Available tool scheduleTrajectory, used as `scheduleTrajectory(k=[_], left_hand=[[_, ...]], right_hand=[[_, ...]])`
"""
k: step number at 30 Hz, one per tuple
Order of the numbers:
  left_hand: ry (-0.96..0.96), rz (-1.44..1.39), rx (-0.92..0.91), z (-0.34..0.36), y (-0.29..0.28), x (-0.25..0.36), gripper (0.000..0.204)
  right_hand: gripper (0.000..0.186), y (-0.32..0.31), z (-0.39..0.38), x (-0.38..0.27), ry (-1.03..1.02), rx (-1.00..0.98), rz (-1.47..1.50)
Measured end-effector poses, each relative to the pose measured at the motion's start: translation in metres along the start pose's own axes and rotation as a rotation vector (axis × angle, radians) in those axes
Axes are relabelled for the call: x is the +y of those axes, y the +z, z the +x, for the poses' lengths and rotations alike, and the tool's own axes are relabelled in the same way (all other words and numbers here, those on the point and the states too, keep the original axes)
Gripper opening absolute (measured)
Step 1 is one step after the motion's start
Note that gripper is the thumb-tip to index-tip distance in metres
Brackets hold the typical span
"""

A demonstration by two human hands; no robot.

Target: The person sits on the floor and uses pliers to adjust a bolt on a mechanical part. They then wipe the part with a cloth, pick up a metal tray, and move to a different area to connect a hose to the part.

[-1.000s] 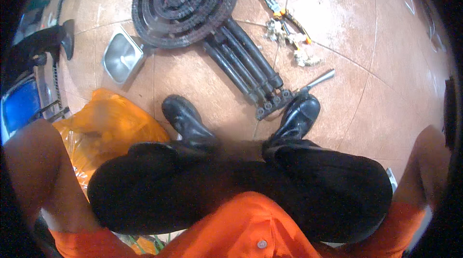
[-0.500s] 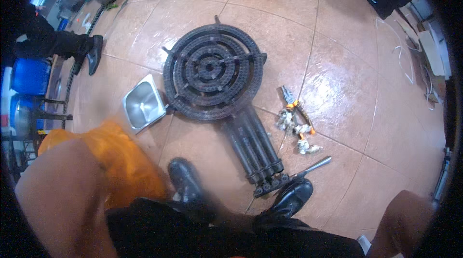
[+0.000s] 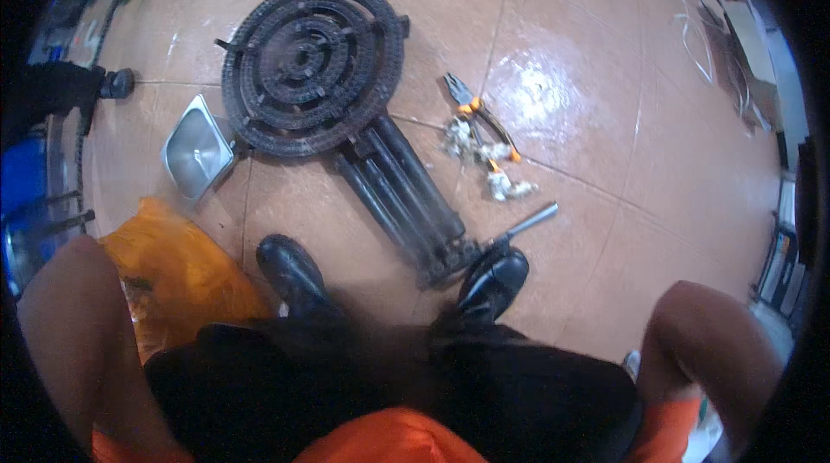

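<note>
Neither of my hands is in view. My bent left arm (image 3: 69, 325) comes in at the lower left and my bent right arm (image 3: 705, 325) at the lower right, both with orange sleeves. In front of my boots lies a black ringed gas burner (image 3: 372, 74), its several pipes (image 3: 402, 191) running toward me. To its left sits a small steel pan (image 3: 197, 152). Right of it lie pliers (image 3: 484, 115) with orange and black handles, beside crumpled greyish-white clumps (image 3: 508, 188). A metal-handled tool (image 3: 532, 219) lies by my right boot (image 3: 497, 281).
An orange sheet, cloth or plastic (image 3: 181, 281), is spread beside my left boot (image 3: 290, 273). At the far left another person's dark shoe (image 3: 118, 83) shows near blue containers (image 3: 24, 173). White cable (image 3: 692, 26) and boards (image 3: 752, 39) lie along the right.
My view has tilted and shifted, so the burner, pan and pliers now appear higher and further left. My left arm has drawn back from over the orange sheet.
</note>
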State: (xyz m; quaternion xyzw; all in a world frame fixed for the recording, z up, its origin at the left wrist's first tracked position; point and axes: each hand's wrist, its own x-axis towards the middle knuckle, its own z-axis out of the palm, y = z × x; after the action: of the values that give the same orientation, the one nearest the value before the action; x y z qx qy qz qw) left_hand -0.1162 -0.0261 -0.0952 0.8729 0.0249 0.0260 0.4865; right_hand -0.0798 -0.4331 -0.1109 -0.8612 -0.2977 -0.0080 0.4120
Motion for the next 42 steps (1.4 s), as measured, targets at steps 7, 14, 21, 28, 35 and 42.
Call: scheduleTrajectory(k=[7,14,21,28,35,42], left_hand=[[0.223,-0.746,0.345,-0.053,-0.036,0.079,0.038],[-0.916,-0.841,-0.237,-0.129,0.119,-0.049,0.03],[0.324,0.517,-1.518,-0.124,0.157,-0.02,0.039],[0.138,0.57,-1.294,-0.122,0.153,-0.06,0.037],[-0.289,-0.12,-0.842,-0.14,0.214,-0.062,0.05],[-0.601,-0.359,-0.868,-0.109,0.212,-0.052,0.033]], right_hand=[[0.035,0.068,-0.058,0.123,0.4,-0.473,-0.28],[0.031,0.114,-0.15,0.154,-0.142,-0.944,-0.68],[0.031,0.073,-0.192,0.202,-0.255,-0.741,-0.735],[0.026,0.016,-0.212,0.224,0.635,-0.31,-0.233],[0.016,0.115,-0.128,0.072,0.981,-0.058,1.072],[0.031,0.161,-0.102,0.028,0.849,-0.274,1.079]])
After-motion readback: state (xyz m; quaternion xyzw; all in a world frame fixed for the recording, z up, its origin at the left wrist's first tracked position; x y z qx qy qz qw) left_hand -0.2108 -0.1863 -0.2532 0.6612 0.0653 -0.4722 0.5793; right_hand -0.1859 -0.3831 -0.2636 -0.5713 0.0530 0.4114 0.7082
